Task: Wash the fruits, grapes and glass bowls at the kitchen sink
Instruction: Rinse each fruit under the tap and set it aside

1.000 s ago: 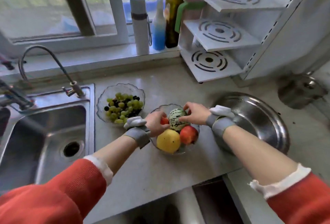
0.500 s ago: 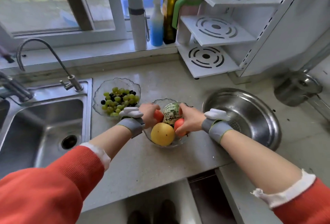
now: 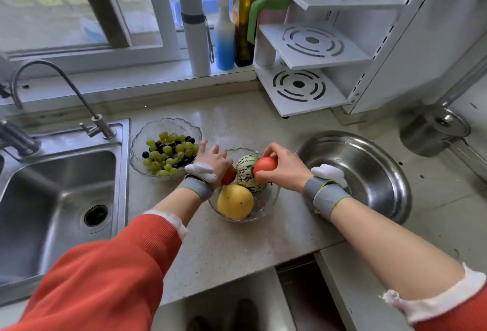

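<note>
Right hand point(image 3: 283, 169): since the earlier frame, had lifted a round red fruit point(image 3: 264, 167), fingers curled round it, above the clear glass fruit bowl point(image 3: 266, 200) on the bench point(image 3: 237, 246). Left hand point(image 3: 213, 160): gripped a second red fruit point(image 3: 228, 175), outer fingers spread. Striped melon point(image 3: 246, 173) and yellow fruit point(image 3: 235, 201) remained inside.

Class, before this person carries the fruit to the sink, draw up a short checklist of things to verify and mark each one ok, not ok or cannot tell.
1. Right hand grips the red fruit: ok.
2. Left hand has a firm hold on the second red fruit: cannot tell, mostly hidden.
3. Sink basin free of dishes: ok.
4. Tap running: not ok, no water visible.
5. Fruit bowl steady on the counter: ok.
6. Grape bowl clear of the left arm's path: not ok, it sits between.
</note>
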### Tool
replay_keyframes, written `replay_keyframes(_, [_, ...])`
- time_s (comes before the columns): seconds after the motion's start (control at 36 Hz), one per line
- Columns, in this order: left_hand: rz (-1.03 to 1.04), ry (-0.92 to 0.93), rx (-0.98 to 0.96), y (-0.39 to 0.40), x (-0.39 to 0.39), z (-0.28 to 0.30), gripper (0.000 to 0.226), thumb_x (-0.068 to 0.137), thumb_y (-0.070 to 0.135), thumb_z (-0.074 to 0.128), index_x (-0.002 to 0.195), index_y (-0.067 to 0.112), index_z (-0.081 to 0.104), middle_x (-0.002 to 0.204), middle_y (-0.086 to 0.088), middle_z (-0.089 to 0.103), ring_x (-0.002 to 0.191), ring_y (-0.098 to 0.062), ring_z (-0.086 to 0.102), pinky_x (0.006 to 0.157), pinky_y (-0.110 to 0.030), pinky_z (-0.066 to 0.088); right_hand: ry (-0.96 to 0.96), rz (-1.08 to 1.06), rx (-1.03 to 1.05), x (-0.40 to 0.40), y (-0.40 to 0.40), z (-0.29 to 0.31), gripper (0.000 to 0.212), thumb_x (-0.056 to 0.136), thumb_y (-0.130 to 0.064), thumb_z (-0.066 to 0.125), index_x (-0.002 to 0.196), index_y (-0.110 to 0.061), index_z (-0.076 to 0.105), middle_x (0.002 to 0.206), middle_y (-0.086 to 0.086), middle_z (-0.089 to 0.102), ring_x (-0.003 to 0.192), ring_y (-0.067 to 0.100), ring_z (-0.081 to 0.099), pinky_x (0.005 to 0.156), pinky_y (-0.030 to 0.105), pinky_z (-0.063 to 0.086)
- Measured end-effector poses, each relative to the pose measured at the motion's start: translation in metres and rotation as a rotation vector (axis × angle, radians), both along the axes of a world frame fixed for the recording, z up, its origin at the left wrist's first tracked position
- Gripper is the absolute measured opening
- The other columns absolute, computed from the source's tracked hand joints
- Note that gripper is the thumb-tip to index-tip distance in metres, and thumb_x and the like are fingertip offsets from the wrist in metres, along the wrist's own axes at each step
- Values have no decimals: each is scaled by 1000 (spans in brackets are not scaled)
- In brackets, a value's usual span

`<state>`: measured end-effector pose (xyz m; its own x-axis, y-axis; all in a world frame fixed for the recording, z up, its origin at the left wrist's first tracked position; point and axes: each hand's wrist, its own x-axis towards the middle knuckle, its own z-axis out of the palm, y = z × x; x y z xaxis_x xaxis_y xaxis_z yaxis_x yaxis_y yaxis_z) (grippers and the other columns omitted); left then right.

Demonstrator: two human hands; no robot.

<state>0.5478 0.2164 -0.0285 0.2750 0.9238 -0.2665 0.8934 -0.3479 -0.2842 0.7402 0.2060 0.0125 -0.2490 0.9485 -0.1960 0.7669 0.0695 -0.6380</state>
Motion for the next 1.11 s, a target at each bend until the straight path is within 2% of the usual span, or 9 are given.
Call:
replay_keyframes(0.17, [168,-261,75,-5,-17,24,53,79,50,62,125,26,51,121,-4,54,115,-26,49,104,-45,26,200,-88,7,-16,22,8,36,79,-29,72,108,-14,57,103,7,58,94,26,57,87,39,50])
replay_keyframes(0.31, [673,-1167,65,-32,-58,50,56,69,38,82,116,14,63,102,-1,62,97,-16,58,84,-27,48,414,-137,-102,-59,38,14,33,91,-28,59,116,-7,52,110,15,57,90,26,57,71,38,51])
replay_keyframes(0.44, [1100,-1801,-52,-67,-106,51,54,70,29,82,114,7,61,113,-16,63,100,-28,65,83,-39,58,503,-88,-149,-117,35,20,20,95,-28,51,106,-11,49,103,14,55,79,22,54,56,31,47])
replay_keyframes(0.58, [1270,-1924,59,-118,-172,59,39,77,32,74,104,7,62,104,-19,62,83,-24,63,68,-33,58,488,55,-186,-205,7,25,13,97,-24,48,94,-13,55,89,9,54,76,18,49,65,29,42])
replay_keyframes(0.67, [1298,-1962,107,-147,-211,62,61,69,47,77,113,7,64,109,-18,68,89,-29,68,86,-44,56,519,145,-213,-254,-19,35,15,96,-17,48,96,-7,60,82,9,53,66,17,48,55,26,38])
replay_keyframes(0.78, [1391,-1993,181,-194,-269,64,35,84,45,65,108,20,66,98,-5,67,68,-12,68,59,-29,57,573,254,-320,-327,-55,41,14,95,-15,49,95,-11,62,82,5,59,66,16,56,54,25,47])
replay_keyframes(0.86, [1452,-1928,210,-236,-326,63,31,85,51,61,96,23,67,94,-6,66,68,-15,64,65,-30,55,563,308,-294,-394,-85,40,15,94,-15,50,88,-15,64,80,0,58,71,13,53,61,26,47])
replay_keyframes(0.97, [1513,-1931,211,-297,-420,56,32,86,52,58,94,22,65,93,-7,66,70,-16,62,64,-28,57,558,368,-328,-495,-140,31,13,96,-8,45,100,-6,57,70,4,51,56,11,45,43,14,39])
replay_keyframes(1.11, [1560,-1958,234,-332,-491,52,33,83,49,64,94,18,66,102,-16,66,78,-27,64,75,-42,57,529,364,-316,-567,-182,7,10,95,-11,47,90,-9,55,77,5,52,63,14,49,51,22,44])
